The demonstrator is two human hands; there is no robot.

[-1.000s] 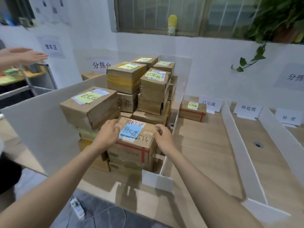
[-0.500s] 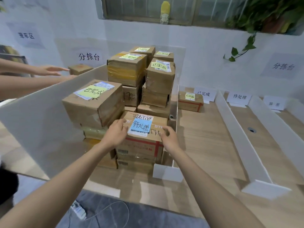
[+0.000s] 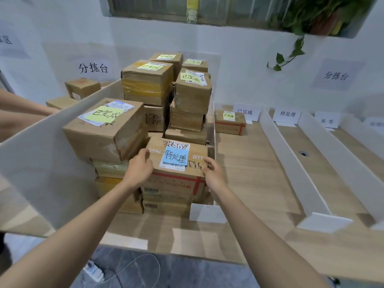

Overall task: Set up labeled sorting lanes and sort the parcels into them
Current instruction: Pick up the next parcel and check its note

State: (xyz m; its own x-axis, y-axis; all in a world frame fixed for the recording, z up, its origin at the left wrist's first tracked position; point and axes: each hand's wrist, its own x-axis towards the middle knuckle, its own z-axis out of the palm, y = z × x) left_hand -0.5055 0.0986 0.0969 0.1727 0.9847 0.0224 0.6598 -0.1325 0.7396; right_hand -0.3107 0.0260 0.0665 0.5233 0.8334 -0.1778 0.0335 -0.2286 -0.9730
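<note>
On the left, in the walled bay, a yellow-noted box tops one stack. Just beside it, the left hand curls over the left top edge of the blue-noted parcel on the front stack, and the right hand grips its right corner. Further right, one small parcel rests in the first lane by its label card.

left hand + right hand grip blue-noted parcel; atop stack
</note>
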